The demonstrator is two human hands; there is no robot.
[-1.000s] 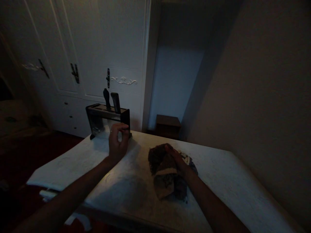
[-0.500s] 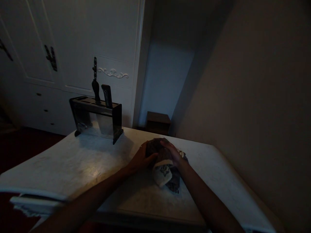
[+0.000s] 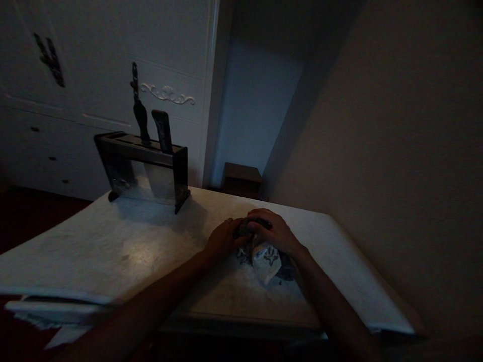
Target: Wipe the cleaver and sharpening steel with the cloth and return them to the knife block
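Observation:
A crumpled cloth (image 3: 266, 264), dark with a pale patch bearing a star-like figure, hangs bunched below my hands over the table. My left hand (image 3: 224, 238) is closed on its upper left side, with thumb and fingers near my right hand. Curled over the top from the right, my right hand (image 3: 277, 232) also grips the bundle. A dark edge shows between the fingers; whether it is cloth or something wrapped inside, I cannot tell in the dim light.
A knife block (image 3: 145, 171) with clear sides stands at the back left of the white table (image 3: 94, 251), two dark handles rising from it. Behind are a white wardrobe (image 3: 94, 60) and a small brown cabinet (image 3: 242, 173). A wall (image 3: 396, 151) runs along the right.
My right hand has turned over the top of the cloth, and the bundle has shifted slightly right with its folds rearranged. The view has moved a little, so the block appears further left and higher.

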